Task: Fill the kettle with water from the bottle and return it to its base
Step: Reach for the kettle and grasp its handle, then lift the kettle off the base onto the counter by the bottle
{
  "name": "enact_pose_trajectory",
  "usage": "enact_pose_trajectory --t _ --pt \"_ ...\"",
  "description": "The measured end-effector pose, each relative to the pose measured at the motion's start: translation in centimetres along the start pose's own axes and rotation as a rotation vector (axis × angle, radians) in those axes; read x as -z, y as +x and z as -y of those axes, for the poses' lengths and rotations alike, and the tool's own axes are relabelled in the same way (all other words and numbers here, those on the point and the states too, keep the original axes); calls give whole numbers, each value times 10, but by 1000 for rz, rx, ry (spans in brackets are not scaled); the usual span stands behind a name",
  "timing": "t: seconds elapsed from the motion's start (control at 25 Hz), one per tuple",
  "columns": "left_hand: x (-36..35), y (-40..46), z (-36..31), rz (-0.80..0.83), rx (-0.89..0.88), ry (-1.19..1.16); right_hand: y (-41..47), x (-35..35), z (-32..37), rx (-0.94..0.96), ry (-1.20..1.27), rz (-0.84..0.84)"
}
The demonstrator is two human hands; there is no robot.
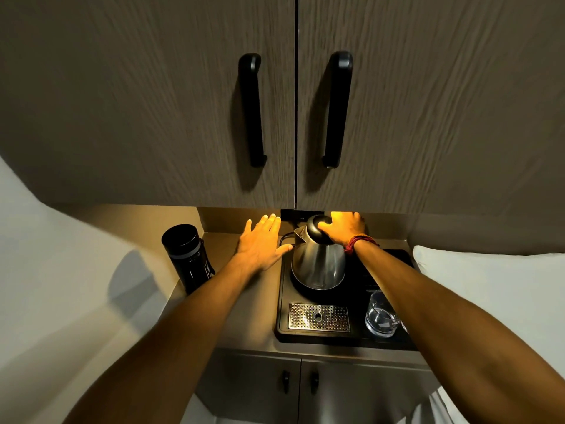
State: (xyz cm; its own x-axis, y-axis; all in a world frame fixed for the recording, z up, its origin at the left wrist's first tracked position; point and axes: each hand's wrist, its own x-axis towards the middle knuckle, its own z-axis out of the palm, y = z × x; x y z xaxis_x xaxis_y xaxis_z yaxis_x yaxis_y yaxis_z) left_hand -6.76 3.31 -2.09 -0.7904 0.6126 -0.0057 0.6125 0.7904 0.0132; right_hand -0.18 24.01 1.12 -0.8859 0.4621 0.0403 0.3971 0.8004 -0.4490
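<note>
Steel kettle (318,258) stands on its base (301,290) in the black tray (282,319); right hand (344,229) is closed around its handle. Left hand (263,243) hovers open and empty beside it. Black bottle (188,258) stands capped at the table's left; judged step is lifting the kettle off, calling for a straight upward pull.

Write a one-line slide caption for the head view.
Right hand grips the steel kettle on its base; left hand hovers open beside it.
</note>
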Motion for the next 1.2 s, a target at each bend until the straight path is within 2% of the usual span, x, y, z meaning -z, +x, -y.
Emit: enact_pose_trajectory --t 0.12,0.28,0.4,0.52,0.8,1.0,1.2 --pt "3 3 -1 -11 -7 -12 0 7 -2 -83 238 52" --pt "4 5 0 -42 -27 -34 -5 26 -25 -165 524 224" --pt "7 5 6 -61 -10 -6 -24 34 -33 -203 479 217" --pt "14 0 16 -91 7 19 -38 26 -35 -240 536 259" --pt "38 -22 53 -105 149 7 -41 23 -24 -261 677 155" --pt "54 -41 90 -80 291 44 -32 33 4 -248 644 88" --pt "61 -58 116 -17 367 48 -34 9 39 -207 621 247"
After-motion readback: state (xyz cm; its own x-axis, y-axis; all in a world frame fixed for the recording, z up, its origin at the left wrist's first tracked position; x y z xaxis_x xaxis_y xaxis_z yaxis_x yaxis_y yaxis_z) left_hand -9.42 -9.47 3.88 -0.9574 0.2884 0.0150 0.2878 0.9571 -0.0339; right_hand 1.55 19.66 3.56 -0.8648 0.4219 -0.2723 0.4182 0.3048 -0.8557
